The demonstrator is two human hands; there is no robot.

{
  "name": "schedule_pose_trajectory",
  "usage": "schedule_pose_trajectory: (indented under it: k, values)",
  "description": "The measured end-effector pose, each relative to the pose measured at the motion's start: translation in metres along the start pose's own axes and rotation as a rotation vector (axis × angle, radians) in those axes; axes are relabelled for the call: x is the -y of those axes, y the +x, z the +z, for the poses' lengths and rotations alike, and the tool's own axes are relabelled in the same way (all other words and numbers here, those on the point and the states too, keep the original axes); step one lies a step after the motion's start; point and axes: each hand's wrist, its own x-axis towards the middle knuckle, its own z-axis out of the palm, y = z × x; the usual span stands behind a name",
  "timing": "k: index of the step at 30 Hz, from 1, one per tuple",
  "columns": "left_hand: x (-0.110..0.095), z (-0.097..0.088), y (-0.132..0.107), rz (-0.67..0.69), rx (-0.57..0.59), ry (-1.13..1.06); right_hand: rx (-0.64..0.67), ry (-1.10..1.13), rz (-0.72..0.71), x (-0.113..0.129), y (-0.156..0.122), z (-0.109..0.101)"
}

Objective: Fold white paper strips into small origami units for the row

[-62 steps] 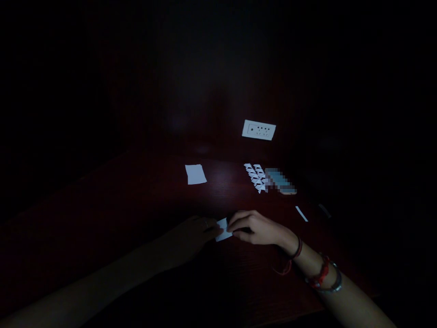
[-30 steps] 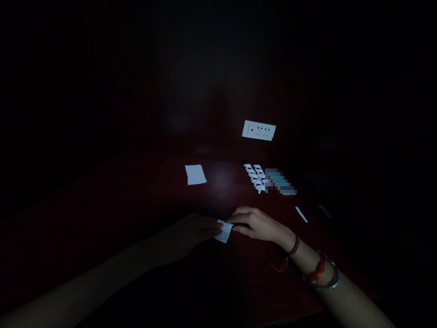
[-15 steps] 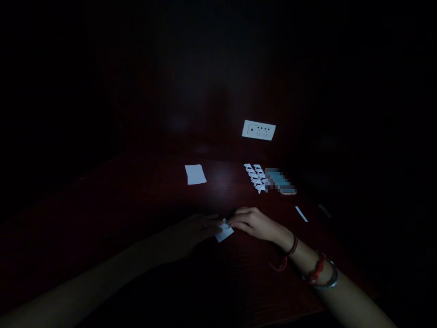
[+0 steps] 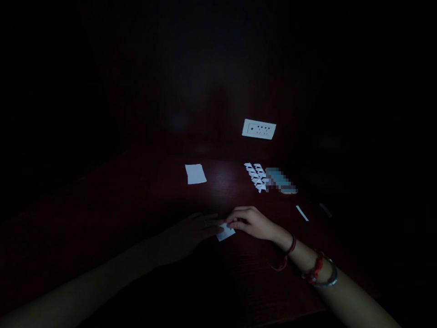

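Observation:
The scene is very dark. A small white piece of paper (image 4: 226,233) lies on the dark red wooden table (image 4: 143,200) between my two hands. My left hand (image 4: 191,230), with a ring on one finger, presses on the paper's left edge with its fingers close together. My right hand (image 4: 251,222), with red cords and a bangle at the wrist, has its fingertips curled down onto the paper's upper right edge. Most of the paper is hidden under the fingers.
Farther back lie a blank white sheet (image 4: 195,173), a cluster of several small folded white paper pieces (image 4: 256,176) and a blurred phone-like object (image 4: 281,181). A thin white strip (image 4: 302,212) lies at the right. A white wall socket (image 4: 258,129) sits behind the table.
Both hands have shifted slightly away from me with the paper. The paper has been turned and worked between the fingertips, and less of it shows now.

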Motion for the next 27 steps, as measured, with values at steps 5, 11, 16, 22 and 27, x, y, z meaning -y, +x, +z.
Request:
schedule_pose_trajectory:
  k: [5,11,16,22,27]
  values:
    - [-0.002,-0.002,-0.002,-0.050,0.014,-0.050,0.079,0.096,-0.060,-0.004,-0.006,-0.005]
    - [-0.003,-0.002,0.000,-0.020,-0.027,-0.037,0.061,0.085,-0.080,-0.005,-0.005,-0.004]
    - [0.000,0.002,0.003,-0.031,-0.063,0.009,-0.043,-0.016,0.025,-0.001,0.000,0.001]
    - [0.000,0.001,0.003,-0.027,-0.065,-0.021,-0.106,-0.097,0.070,0.000,0.006,0.006]
    - [-0.001,0.003,0.004,-0.053,-0.063,-0.012,-0.126,-0.144,0.103,-0.002,0.006,0.010]
